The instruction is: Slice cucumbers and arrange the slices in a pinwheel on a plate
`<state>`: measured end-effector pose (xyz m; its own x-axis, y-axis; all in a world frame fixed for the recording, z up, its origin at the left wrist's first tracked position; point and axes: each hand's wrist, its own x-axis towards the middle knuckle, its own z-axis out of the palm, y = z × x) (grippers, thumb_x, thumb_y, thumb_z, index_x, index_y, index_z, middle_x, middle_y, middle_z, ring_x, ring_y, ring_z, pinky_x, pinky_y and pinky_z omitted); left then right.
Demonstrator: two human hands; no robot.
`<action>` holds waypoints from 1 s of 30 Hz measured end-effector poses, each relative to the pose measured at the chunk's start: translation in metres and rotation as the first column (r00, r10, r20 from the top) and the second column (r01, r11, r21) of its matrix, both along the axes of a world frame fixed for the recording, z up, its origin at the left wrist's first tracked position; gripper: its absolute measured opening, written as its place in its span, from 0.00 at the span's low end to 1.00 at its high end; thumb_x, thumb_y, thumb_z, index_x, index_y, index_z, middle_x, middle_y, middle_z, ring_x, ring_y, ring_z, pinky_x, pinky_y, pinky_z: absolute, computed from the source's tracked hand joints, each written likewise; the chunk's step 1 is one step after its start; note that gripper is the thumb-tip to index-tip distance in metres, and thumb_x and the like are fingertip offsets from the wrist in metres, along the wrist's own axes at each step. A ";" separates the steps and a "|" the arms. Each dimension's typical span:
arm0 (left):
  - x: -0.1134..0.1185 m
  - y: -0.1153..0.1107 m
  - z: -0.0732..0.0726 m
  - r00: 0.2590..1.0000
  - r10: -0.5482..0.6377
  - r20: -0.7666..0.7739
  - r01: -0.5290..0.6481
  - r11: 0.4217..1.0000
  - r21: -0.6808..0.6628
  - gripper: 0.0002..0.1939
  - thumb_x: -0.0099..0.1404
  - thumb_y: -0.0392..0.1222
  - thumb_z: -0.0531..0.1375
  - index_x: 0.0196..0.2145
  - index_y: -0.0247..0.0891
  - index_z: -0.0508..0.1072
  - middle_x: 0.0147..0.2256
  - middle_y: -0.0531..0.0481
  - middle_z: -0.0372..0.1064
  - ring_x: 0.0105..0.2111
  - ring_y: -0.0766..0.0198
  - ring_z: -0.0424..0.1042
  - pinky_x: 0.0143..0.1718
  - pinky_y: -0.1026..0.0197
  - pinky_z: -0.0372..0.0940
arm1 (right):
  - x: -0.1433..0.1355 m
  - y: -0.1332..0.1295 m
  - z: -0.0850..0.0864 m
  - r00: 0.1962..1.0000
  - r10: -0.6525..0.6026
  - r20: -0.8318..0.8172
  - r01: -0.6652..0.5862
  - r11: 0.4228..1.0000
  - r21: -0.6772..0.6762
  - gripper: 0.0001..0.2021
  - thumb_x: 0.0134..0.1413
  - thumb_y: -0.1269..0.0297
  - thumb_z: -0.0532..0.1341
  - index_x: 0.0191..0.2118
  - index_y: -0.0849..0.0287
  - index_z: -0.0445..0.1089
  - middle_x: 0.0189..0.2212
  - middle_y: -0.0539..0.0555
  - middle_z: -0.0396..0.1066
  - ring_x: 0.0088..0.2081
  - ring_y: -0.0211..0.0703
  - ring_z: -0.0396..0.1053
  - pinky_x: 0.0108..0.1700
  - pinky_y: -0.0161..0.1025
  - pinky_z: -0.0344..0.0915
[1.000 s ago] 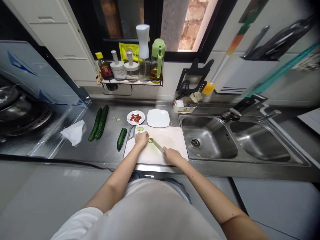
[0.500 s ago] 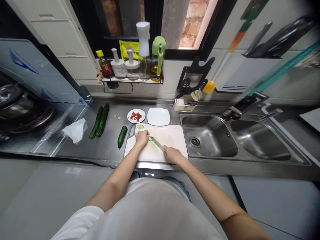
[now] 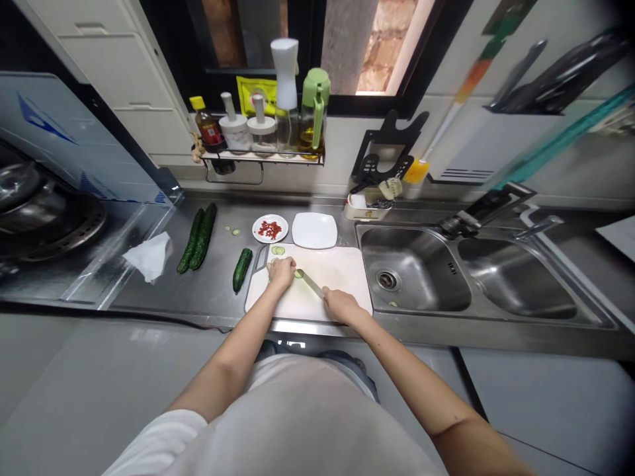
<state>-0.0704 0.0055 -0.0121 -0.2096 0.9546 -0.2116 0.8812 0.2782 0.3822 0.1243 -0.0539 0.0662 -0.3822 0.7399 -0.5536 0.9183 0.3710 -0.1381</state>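
Note:
A white cutting board [image 3: 342, 271] lies on the counter in front of me. My right hand [image 3: 340, 305] grips a knife [image 3: 311, 284] by its handle, the blade angled up and left across the board. Close to the blade's tip is a pale green cucumber slice [image 3: 298, 273]. My left hand [image 3: 282, 274] is curled on the board's left half, closed over a piece of cucumber that it mostly hides. Other cucumber slices [image 3: 278, 250] rest at the board's upper left corner. A shortened cucumber [image 3: 242, 270] lies just left of the board.
Behind the board stand a small plate of chopped red pieces [image 3: 270, 229] and a white square plate [image 3: 314, 231]. Two whole cucumbers [image 3: 197, 238] and a crumpled white cloth [image 3: 149, 256] lie left. A double sink [image 3: 417, 264] is at right. Seasoning bottles fill a wall rack [image 3: 262, 157].
Both hands and the knife keep nearly the same place on the board. The whole view has shifted slightly.

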 end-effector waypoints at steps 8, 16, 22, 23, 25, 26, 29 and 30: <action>0.000 0.000 -0.001 1.000 0.005 -0.004 -0.005 1.000 0.009 0.09 0.64 0.41 0.54 0.37 0.46 0.75 0.38 0.47 0.75 0.49 0.52 0.66 0.49 0.50 0.51 | -0.003 0.001 0.005 1.000 0.001 0.019 -0.001 1.000 -0.009 0.17 0.63 0.69 0.46 0.54 0.63 0.62 0.45 0.67 0.73 0.47 0.54 0.72 0.41 0.43 0.63; 0.001 0.000 0.001 1.000 0.002 -0.004 -0.002 1.000 -0.005 0.08 0.63 0.42 0.56 0.37 0.46 0.75 0.39 0.47 0.75 0.49 0.52 0.66 0.49 0.50 0.51 | -0.002 0.006 0.007 0.998 0.034 0.055 -0.034 0.999 -0.001 0.18 0.62 0.72 0.46 0.55 0.62 0.62 0.45 0.67 0.73 0.48 0.54 0.72 0.41 0.42 0.64; 0.002 -0.001 0.002 1.000 0.001 -0.005 -0.001 1.000 -0.001 0.08 0.63 0.40 0.55 0.37 0.46 0.75 0.39 0.47 0.75 0.49 0.52 0.66 0.49 0.50 0.51 | 0.000 0.007 0.008 0.997 0.057 0.056 -0.058 0.998 0.011 0.18 0.62 0.72 0.46 0.55 0.62 0.62 0.45 0.67 0.73 0.47 0.54 0.72 0.41 0.42 0.63; 0.002 -0.001 0.003 1.000 0.001 -0.006 -0.001 1.000 0.001 0.08 0.63 0.40 0.55 0.37 0.46 0.75 0.39 0.47 0.75 0.49 0.52 0.66 0.49 0.50 0.51 | 0.000 0.007 0.007 0.997 0.058 0.055 -0.059 0.998 0.013 0.18 0.62 0.72 0.46 0.55 0.62 0.62 0.45 0.67 0.73 0.47 0.54 0.72 0.41 0.42 0.63; 0.002 -0.001 0.003 1.000 -0.001 -0.007 0.001 1.000 0.002 0.09 0.63 0.40 0.55 0.37 0.46 0.75 0.39 0.47 0.75 0.49 0.52 0.66 0.49 0.50 0.51 | 0.000 0.005 0.007 0.997 0.055 0.055 -0.055 0.998 0.014 0.19 0.61 0.73 0.46 0.55 0.63 0.62 0.44 0.67 0.73 0.48 0.54 0.72 0.41 0.42 0.63; 0.002 -0.001 0.002 1.000 -0.001 -0.009 0.001 1.000 0.002 0.09 0.63 0.40 0.55 0.37 0.47 0.75 0.39 0.47 0.75 0.49 0.52 0.66 0.49 0.50 0.51 | 0.000 0.004 0.006 0.997 0.052 0.054 -0.053 0.999 0.012 0.19 0.61 0.73 0.46 0.55 0.63 0.62 0.44 0.67 0.73 0.48 0.54 0.72 0.41 0.42 0.63; 0.002 -0.001 0.002 1.000 -0.001 -0.019 0.001 1.000 0.004 0.09 0.63 0.41 0.55 0.38 0.47 0.75 0.39 0.47 0.75 0.49 0.52 0.66 0.49 0.50 0.51 | -0.001 0.001 0.006 0.998 0.048 0.052 -0.048 0.999 0.006 0.19 0.60 0.74 0.46 0.55 0.63 0.61 0.44 0.67 0.73 0.48 0.54 0.71 0.42 0.42 0.63; 0.002 -0.001 0.001 1.000 -0.001 -0.023 0.001 1.000 0.006 0.09 0.63 0.41 0.55 0.38 0.47 0.75 0.39 0.47 0.75 0.49 0.52 0.66 0.49 0.50 0.51 | -0.001 0.000 0.006 0.998 0.046 0.049 -0.046 0.999 0.005 0.19 0.60 0.74 0.46 0.55 0.63 0.61 0.44 0.67 0.73 0.48 0.54 0.71 0.42 0.43 0.63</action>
